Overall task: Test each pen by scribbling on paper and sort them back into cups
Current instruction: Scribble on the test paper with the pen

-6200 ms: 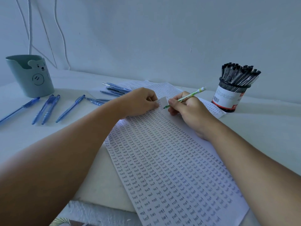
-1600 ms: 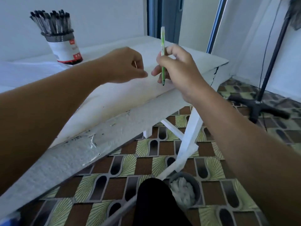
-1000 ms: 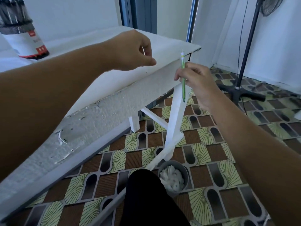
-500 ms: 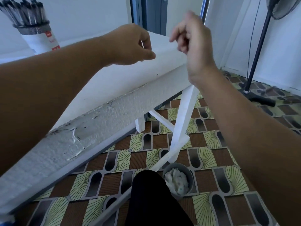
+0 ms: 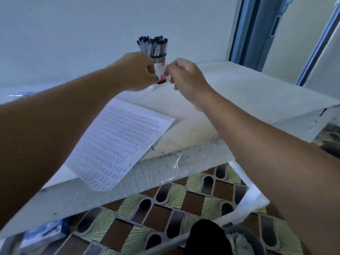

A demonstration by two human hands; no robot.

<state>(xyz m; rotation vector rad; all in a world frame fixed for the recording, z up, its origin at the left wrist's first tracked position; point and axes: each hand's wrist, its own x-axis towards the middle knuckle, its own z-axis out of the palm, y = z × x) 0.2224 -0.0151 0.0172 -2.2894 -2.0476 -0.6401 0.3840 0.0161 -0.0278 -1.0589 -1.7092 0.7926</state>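
While both arms reach forward over the table, the head view shows the following.

Left hand [image 5: 137, 71]: fingers curled with the tips pressed together, raised above the far end of the sheet; whether something small is pinched there cannot be told through the blur.

Right hand [image 5: 184, 78]: just beside the left hand, knuckles up, fingers curled inward; no pen shows in it, and whether it grips anything cannot be told.

White round pen cup with a red label and dark mesh rim [image 5: 159, 68]: directly behind the gap between the two hands, partly hidden by the left fingers, standing upright on the table.

Black-capped pens [image 5: 152, 45]: a dense upright bundle in that cup, rising above both hands.

White sheet of paper covered in rows of small scribbles [image 5: 117, 144]: below and nearer than the hands, lying flat under the left forearm, its near corner jutting past the table edge.

White painted table with a chipped front edge [image 5: 239, 92]: under both hands, running off to the right of the right hand.

Blue pens [image 5: 20, 94]: far to the left of the left hand, a blurred streak on the tabletop.

Patterned brown and green floor tiles [image 5: 165, 201]: below the forearms, seen beneath the table.
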